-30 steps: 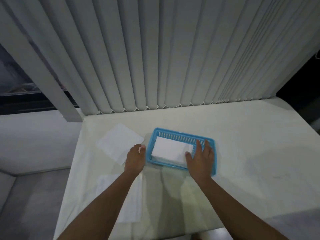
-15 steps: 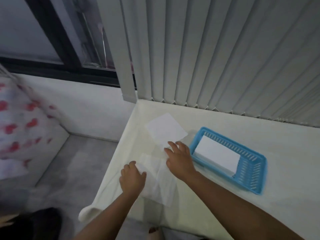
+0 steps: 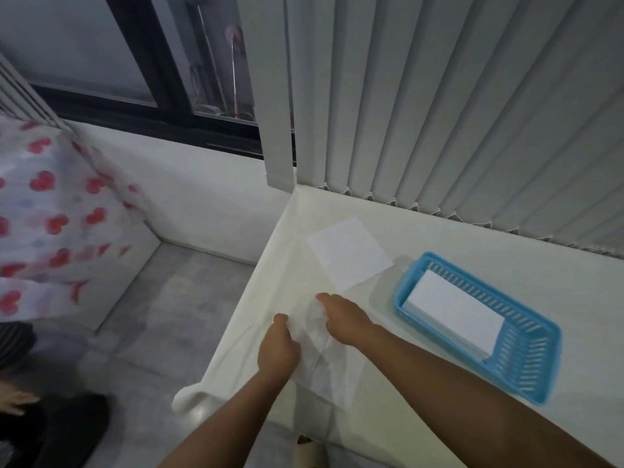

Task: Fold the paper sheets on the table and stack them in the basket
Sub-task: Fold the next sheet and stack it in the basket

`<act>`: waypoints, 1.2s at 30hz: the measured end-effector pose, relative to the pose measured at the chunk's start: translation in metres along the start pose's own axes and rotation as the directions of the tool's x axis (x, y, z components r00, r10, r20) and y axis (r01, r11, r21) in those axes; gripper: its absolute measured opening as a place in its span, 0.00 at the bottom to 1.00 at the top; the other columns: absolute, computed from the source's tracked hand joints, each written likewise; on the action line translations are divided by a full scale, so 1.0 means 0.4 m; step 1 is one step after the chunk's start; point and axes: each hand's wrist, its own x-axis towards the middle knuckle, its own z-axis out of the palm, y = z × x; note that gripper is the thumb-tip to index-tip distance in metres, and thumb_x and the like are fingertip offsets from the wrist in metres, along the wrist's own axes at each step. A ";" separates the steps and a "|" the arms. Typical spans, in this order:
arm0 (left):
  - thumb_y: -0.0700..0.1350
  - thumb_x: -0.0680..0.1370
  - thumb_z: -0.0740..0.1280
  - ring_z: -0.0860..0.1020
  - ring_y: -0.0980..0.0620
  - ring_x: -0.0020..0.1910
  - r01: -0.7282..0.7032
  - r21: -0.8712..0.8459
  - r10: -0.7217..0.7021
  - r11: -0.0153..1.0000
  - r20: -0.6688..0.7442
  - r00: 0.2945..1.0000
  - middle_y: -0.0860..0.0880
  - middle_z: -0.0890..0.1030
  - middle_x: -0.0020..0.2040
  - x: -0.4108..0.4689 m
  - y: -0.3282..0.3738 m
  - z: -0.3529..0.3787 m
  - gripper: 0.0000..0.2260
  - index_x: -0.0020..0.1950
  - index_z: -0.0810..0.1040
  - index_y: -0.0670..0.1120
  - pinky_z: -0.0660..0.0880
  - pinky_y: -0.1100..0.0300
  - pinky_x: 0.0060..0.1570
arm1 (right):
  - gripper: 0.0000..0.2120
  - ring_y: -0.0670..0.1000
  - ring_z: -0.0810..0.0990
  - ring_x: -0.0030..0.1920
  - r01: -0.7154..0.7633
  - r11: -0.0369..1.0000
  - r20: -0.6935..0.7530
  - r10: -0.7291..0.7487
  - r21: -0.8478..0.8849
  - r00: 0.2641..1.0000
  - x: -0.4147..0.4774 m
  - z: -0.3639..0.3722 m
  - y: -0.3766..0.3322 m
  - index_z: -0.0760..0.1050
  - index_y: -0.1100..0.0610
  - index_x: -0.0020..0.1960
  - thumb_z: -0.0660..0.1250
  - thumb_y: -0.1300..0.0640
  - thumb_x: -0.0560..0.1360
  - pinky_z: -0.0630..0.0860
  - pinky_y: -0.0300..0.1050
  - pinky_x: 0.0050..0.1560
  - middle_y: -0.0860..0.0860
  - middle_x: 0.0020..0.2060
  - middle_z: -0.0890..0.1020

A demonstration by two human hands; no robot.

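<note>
Nearest me, my left hand [image 3: 277, 351] and right hand [image 3: 344, 319] both pinch a thin white paper sheet [image 3: 332, 366] at the table's [image 3: 439, 393] left edge; it looks crumpled and bunched between my fingers, its lower part lying flat. Farther right sits the blue slotted basket [image 3: 526, 359], holding a neat stack of folded white sheets [image 3: 454, 310]. Beyond my hands, another flat unfolded sheet [image 3: 349, 253] lies near the vertical blinds [image 3: 439, 106].
</note>
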 end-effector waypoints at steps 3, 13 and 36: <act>0.41 0.75 0.61 0.78 0.46 0.51 -0.108 0.126 0.104 0.986 0.033 0.994 0.47 0.80 0.51 0.031 0.011 -0.026 0.10 0.54 0.76 0.47 0.75 0.57 0.46 | 0.24 0.57 0.77 0.60 -0.081 0.995 -0.008 0.081 0.062 0.997 -0.008 -0.002 0.023 0.61 0.50 0.72 0.58 0.60 0.77 0.75 0.49 0.54 0.54 0.64 0.76; 0.39 0.76 0.59 0.76 0.47 0.48 -0.537 0.516 0.630 0.668 -0.008 0.776 0.49 0.81 0.47 0.070 0.116 -0.053 0.13 0.54 0.81 0.49 0.67 0.57 0.45 | 0.12 0.52 0.76 0.54 -0.028 0.993 -0.371 -0.017 -0.116 0.929 -0.032 -0.084 0.031 0.77 0.53 0.58 0.57 0.56 0.80 0.70 0.46 0.53 0.50 0.55 0.82; 0.48 0.79 0.60 0.74 0.49 0.60 -0.558 0.338 0.522 0.758 0.200 0.829 0.50 0.75 0.62 0.000 0.048 0.016 0.14 0.64 0.72 0.49 0.75 0.56 0.54 | 0.26 0.56 0.50 0.78 -0.070 0.966 -0.113 0.043 -0.249 0.993 -0.199 0.069 0.114 0.53 0.50 0.77 0.50 0.44 0.81 0.44 0.56 0.76 0.49 0.78 0.55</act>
